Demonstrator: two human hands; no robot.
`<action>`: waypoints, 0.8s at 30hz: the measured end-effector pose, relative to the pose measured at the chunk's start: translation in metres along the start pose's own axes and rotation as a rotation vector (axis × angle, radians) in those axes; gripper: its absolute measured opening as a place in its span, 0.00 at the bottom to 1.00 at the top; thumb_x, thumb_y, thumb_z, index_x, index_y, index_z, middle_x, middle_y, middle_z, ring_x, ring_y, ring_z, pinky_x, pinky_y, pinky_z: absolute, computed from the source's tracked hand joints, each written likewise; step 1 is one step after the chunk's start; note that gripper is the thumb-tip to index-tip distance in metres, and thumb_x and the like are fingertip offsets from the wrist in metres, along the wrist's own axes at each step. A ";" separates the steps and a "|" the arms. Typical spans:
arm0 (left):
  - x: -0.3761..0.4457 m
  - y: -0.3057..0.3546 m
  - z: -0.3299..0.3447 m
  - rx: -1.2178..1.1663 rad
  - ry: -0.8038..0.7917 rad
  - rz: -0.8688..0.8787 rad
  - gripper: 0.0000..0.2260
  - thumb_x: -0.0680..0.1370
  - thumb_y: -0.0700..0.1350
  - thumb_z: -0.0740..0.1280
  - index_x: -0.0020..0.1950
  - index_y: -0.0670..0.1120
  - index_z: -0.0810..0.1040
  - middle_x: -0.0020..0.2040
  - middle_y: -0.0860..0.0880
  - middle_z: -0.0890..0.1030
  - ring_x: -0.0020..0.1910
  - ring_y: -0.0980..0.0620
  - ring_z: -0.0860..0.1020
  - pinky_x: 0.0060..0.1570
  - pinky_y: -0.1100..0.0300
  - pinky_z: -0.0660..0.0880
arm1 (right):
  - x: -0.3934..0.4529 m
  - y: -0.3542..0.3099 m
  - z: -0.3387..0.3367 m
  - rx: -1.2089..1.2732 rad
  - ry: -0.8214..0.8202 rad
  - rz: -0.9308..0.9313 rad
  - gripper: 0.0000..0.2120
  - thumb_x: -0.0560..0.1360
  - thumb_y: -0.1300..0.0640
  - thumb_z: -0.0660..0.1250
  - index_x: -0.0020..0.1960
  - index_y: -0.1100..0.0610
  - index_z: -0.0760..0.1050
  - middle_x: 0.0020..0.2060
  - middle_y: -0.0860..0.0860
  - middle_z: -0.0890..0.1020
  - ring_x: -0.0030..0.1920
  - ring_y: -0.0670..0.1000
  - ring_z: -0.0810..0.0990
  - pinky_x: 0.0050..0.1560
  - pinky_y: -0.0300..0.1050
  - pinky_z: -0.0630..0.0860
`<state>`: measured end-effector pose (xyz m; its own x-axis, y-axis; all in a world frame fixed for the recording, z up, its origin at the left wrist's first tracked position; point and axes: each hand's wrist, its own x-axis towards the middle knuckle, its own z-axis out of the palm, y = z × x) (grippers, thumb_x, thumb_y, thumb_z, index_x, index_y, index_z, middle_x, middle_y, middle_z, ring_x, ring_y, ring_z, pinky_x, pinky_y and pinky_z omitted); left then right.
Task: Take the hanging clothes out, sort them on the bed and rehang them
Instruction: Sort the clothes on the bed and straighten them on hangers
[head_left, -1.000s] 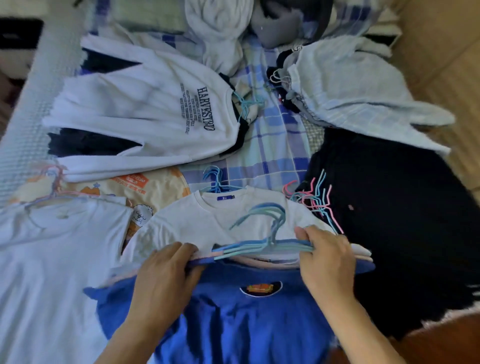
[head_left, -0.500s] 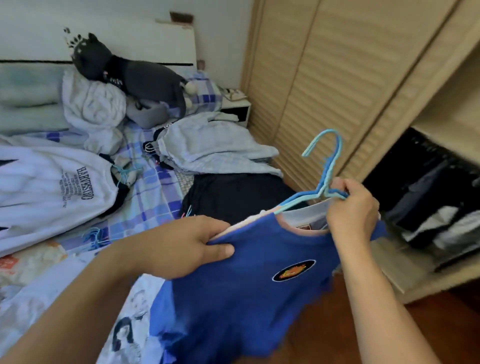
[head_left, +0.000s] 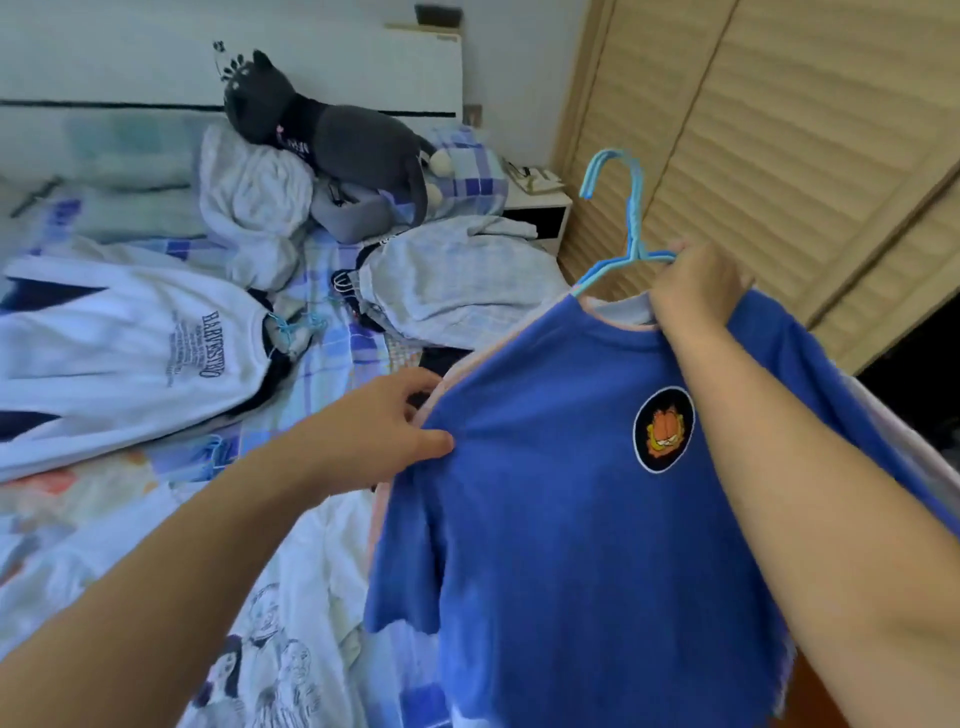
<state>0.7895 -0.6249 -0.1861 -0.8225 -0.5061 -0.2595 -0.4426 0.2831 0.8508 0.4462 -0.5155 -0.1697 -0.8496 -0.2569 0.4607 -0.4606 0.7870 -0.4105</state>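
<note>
The blue shirt (head_left: 571, 493) hangs higher now, right hand (head_left: 698, 288) clamping its hangers (head_left: 631, 228), left hand (head_left: 384, 426) pinching its shoulder.

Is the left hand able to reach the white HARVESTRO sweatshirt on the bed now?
Probably yes. The left hand only pinches the blue T-shirt sleeve, and the white sweatshirt lies just beyond with nothing between; it must first let go.

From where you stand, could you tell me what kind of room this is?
Most likely a bedroom: a bed with a checked sheet and headboard, a small nightstand beside it, and louvred wardrobe doors on the right.
</note>
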 end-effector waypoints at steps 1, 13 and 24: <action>0.026 -0.036 0.006 0.037 0.133 -0.070 0.10 0.72 0.47 0.69 0.53 0.57 0.80 0.44 0.50 0.86 0.48 0.44 0.84 0.46 0.52 0.79 | 0.010 0.010 0.045 -0.021 -0.063 0.032 0.13 0.78 0.60 0.61 0.59 0.55 0.79 0.56 0.59 0.82 0.60 0.63 0.77 0.63 0.53 0.67; -0.061 -0.386 0.108 0.413 -0.034 -0.746 0.16 0.81 0.48 0.64 0.69 0.52 0.75 0.65 0.47 0.76 0.58 0.49 0.79 0.58 0.57 0.73 | -0.334 0.063 0.306 -0.213 -1.252 -0.135 0.31 0.83 0.51 0.56 0.82 0.55 0.47 0.80 0.60 0.51 0.79 0.61 0.50 0.78 0.52 0.50; -0.210 -0.435 -0.034 -0.013 0.357 -0.938 0.13 0.82 0.44 0.64 0.66 0.48 0.78 0.60 0.49 0.82 0.47 0.53 0.76 0.46 0.63 0.69 | -0.450 -0.219 0.268 0.114 -1.390 -0.335 0.20 0.81 0.56 0.61 0.72 0.57 0.69 0.70 0.59 0.69 0.65 0.60 0.73 0.63 0.48 0.70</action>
<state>1.1675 -0.6695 -0.4861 0.0133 -0.7352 -0.6778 -0.8513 -0.3639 0.3780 0.8607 -0.7227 -0.4976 -0.2255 -0.8005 -0.5553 -0.6468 0.5492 -0.5291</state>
